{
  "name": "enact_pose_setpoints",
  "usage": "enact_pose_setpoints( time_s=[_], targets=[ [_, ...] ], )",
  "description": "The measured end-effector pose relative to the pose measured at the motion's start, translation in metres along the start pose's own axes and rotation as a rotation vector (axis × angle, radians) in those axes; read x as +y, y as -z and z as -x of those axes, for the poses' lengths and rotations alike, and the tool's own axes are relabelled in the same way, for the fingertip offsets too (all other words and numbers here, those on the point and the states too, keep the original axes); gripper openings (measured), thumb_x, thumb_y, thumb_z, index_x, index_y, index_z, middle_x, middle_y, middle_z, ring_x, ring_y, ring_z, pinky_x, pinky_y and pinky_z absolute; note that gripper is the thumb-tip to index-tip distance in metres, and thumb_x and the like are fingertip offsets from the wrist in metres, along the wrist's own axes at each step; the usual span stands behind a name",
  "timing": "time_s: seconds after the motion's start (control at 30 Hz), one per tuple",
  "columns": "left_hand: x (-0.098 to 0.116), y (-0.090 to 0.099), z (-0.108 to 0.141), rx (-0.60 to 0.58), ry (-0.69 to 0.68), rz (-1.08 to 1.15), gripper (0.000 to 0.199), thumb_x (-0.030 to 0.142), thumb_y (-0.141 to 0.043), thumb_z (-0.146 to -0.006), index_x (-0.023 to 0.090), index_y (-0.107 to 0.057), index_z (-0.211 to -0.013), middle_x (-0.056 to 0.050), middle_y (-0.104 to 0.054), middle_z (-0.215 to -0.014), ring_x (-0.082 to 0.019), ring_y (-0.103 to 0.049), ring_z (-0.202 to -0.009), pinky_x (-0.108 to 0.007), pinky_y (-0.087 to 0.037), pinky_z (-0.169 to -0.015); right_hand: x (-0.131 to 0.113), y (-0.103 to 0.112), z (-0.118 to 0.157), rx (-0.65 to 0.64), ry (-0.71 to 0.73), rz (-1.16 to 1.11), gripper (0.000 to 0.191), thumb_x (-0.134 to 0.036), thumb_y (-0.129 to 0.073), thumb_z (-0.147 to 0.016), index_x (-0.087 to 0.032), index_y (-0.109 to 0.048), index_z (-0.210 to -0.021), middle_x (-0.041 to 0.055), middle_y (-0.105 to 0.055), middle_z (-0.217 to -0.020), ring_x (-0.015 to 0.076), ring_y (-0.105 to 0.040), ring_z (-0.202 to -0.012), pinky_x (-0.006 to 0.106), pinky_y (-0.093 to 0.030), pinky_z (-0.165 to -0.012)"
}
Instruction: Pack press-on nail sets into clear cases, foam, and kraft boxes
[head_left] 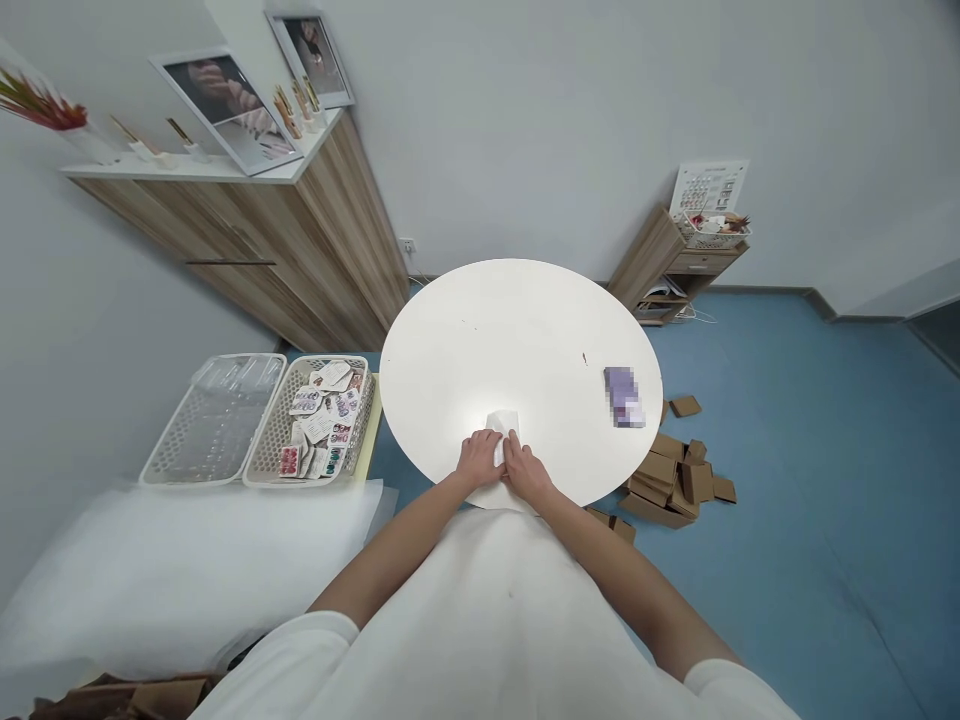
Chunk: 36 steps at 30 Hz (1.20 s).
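Both hands meet at the near edge of a round white table (510,330). Between them lies a small white sheet (503,420), perhaps folded; whether it is paper or thin foam I cannot tell. My left hand (480,458) has its fingers curled on the sheet's left side. From the right, my right hand (527,470) grips the same sheet, its fingers bent close to the left fingertips. The hands cover the sheet's lower part, so anything inside it is hidden. Farther right on the tabletop is a purple blurred item (624,397).
Left of the table, a white basket (364,400) holds many nail-set cards beside another basket (214,420) of clear plastic pieces. White wrapping material (187,560) is below them. Cardboard boxes (667,480) lie on the blue floor at right. A wooden cabinet (300,250) stands back left.
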<state>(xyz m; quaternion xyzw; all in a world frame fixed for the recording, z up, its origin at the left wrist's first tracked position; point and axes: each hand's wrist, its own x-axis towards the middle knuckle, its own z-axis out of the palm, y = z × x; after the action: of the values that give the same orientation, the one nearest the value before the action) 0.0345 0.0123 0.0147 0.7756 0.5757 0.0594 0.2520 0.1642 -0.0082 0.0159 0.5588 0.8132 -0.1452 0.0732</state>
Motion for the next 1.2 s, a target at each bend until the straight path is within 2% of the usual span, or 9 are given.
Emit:
enact_pose_setpoints(
  time_s=[0.07,0.17,0.27,0.47,0.63,0.73,0.87,1.03,1.2],
  targets=[
    [0.002,0.001,-0.001,-0.020,0.004,-0.011,0.048,0.038,-0.052,-0.068,0.022,-0.043,-0.113,-0.008,-0.046,-0.115,-0.026,-0.040,-0.108,-0.041,-0.033,-0.086,0.002,-0.002,0.003,-0.002,-0.013,0.018,0.064,-0.033,-0.053,-0.075,-0.018,-0.023,-0.129,0.0128,-0.023,-0.138,0.0242,-0.048,-0.091,0.031,-0.048,-0.059],
    [0.004,0.004,-0.001,-0.066,0.016,-0.013,0.049,0.038,-0.050,-0.069,0.024,-0.042,-0.115,-0.008,-0.044,-0.117,-0.026,-0.038,-0.108,-0.041,-0.032,-0.087,0.001,-0.002,0.005,-0.024,-0.009,0.046,0.060,-0.028,-0.050,-0.077,-0.014,-0.023,-0.129,0.0149,-0.030,-0.134,0.0221,-0.051,-0.085,0.030,-0.047,-0.058],
    [0.005,0.007,0.001,-0.102,0.014,0.008,0.050,0.039,-0.050,-0.069,0.025,-0.042,-0.116,-0.008,-0.043,-0.115,-0.027,-0.038,-0.107,-0.041,-0.033,-0.087,0.000,0.001,0.007,-0.037,0.036,0.054,0.055,-0.024,-0.046,-0.077,-0.010,-0.027,-0.126,0.0170,-0.038,-0.125,0.0215,-0.052,-0.081,0.030,-0.047,-0.057],
    [0.002,0.004,0.018,-0.138,-0.060,0.121,0.041,0.040,-0.048,-0.069,0.027,-0.051,-0.108,-0.006,-0.044,-0.108,-0.024,-0.042,-0.099,-0.038,-0.035,-0.084,0.005,0.006,0.024,-0.046,0.159,-0.031,0.046,-0.032,-0.047,-0.075,-0.009,-0.041,-0.115,0.0131,-0.051,-0.100,0.0215,-0.052,-0.078,0.031,-0.045,-0.061],
    [-0.001,0.003,0.017,-0.232,0.057,0.335,0.034,0.043,-0.033,-0.079,0.029,-0.056,-0.100,-0.004,-0.051,-0.098,-0.021,-0.047,-0.096,-0.039,-0.033,-0.086,0.018,0.018,0.016,-0.140,0.190,-0.136,0.038,-0.039,-0.046,-0.076,-0.011,-0.052,-0.101,0.0105,-0.052,-0.093,0.0174,-0.053,-0.072,0.029,-0.042,-0.063],
    [-0.004,0.007,0.015,-0.155,0.085,0.518,0.038,0.047,-0.030,-0.081,0.028,-0.054,-0.104,-0.003,-0.056,-0.100,-0.020,-0.048,-0.097,-0.035,-0.034,-0.085,0.027,0.030,-0.003,-0.225,0.188,-0.203,0.030,-0.038,-0.044,-0.079,-0.014,-0.057,-0.091,0.0079,-0.055,-0.086,0.0163,-0.054,-0.072,0.026,-0.039,-0.064],
    [-0.009,0.003,0.019,-0.032,0.057,0.621,0.038,0.049,-0.036,-0.079,0.023,-0.052,-0.102,-0.003,-0.057,-0.093,-0.017,-0.051,-0.084,-0.029,-0.039,-0.075,0.035,0.041,-0.028,-0.294,0.209,-0.207,0.030,-0.039,-0.041,-0.081,-0.016,-0.058,-0.075,0.0058,-0.057,-0.074,0.0154,-0.053,-0.066,0.024,-0.037,-0.057],
    [-0.010,-0.014,0.018,0.061,0.119,0.570,0.032,0.042,-0.043,-0.077,0.021,-0.051,-0.100,-0.003,-0.055,-0.089,-0.016,-0.051,-0.079,-0.028,-0.041,-0.069,0.044,0.045,-0.048,-0.319,0.216,-0.191,0.030,-0.037,-0.036,-0.083,-0.016,-0.056,-0.077,0.0059,-0.056,-0.078,0.0144,-0.052,-0.066,0.023,-0.036,-0.057],
    [-0.003,-0.028,0.009,0.117,0.305,0.460,0.035,0.036,-0.048,-0.075,0.021,-0.050,-0.106,-0.005,-0.051,-0.096,-0.017,-0.052,-0.081,-0.031,-0.041,-0.075,0.050,0.032,-0.055,-0.288,0.147,-0.196,0.033,-0.036,-0.026,-0.087,-0.016,-0.053,-0.092,0.0088,-0.052,-0.094,0.0160,-0.052,-0.071,0.026,-0.039,-0.060]
  ],
)
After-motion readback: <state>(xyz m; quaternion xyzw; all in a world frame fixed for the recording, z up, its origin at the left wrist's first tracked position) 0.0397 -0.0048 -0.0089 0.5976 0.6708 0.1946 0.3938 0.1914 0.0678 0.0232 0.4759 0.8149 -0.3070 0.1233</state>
